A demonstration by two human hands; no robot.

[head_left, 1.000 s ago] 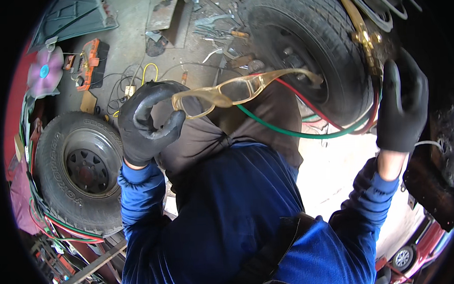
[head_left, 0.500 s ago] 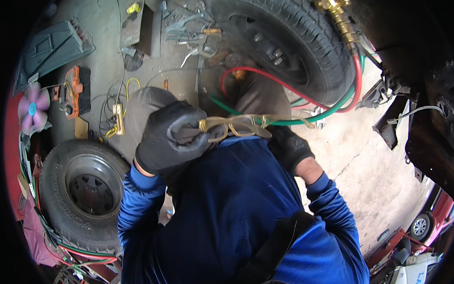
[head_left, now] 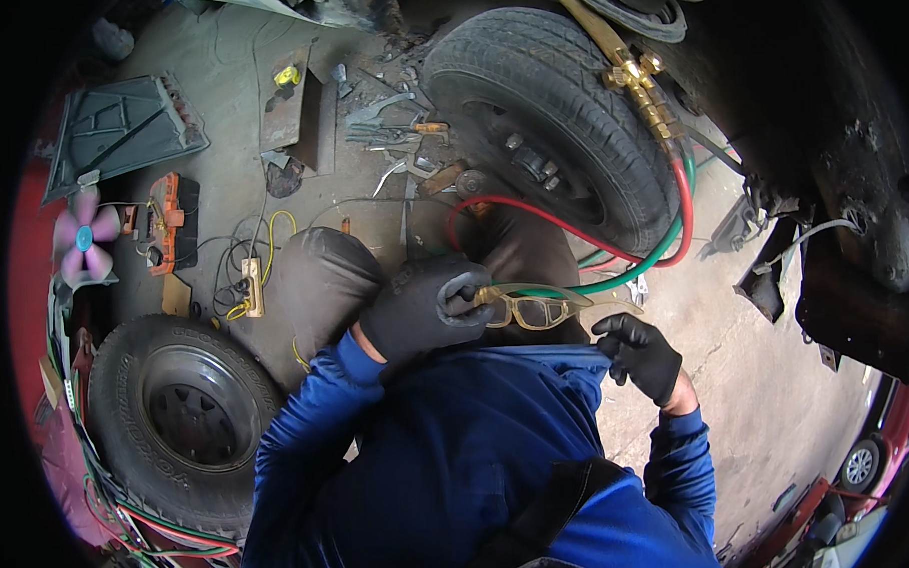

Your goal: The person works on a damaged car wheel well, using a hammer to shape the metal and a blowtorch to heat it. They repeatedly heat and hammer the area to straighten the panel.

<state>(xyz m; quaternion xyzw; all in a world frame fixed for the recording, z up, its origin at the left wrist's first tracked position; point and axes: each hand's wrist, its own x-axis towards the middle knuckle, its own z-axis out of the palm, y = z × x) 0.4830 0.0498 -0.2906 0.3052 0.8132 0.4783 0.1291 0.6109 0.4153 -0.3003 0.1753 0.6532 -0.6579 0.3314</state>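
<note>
My left hand (head_left: 420,307), in a black glove, is closed around one end of a pair of clear yellowish safety glasses (head_left: 541,313). The glasses hang over my lap with their lenses and far temple free of the hand. To the right, my gloved right hand (head_left: 645,359) pinches the hem of my blue shirt (head_left: 562,358) and holds it stretched out to the side. Behind the glasses runs a green hose (head_left: 629,275), beside a red hose (head_left: 547,213).
A tyre on a wheel (head_left: 559,110) stands in front of me, with a brass torch (head_left: 632,75) beside it. Hand tools (head_left: 399,134) are scattered on the floor. Another tyre (head_left: 118,396), a power strip (head_left: 253,286) and a fan (head_left: 84,235) are at left.
My left hand has shifted right and slightly down with the glasses. My right hand has come outward from beside my body, pulling the shirt hem out with it.
</note>
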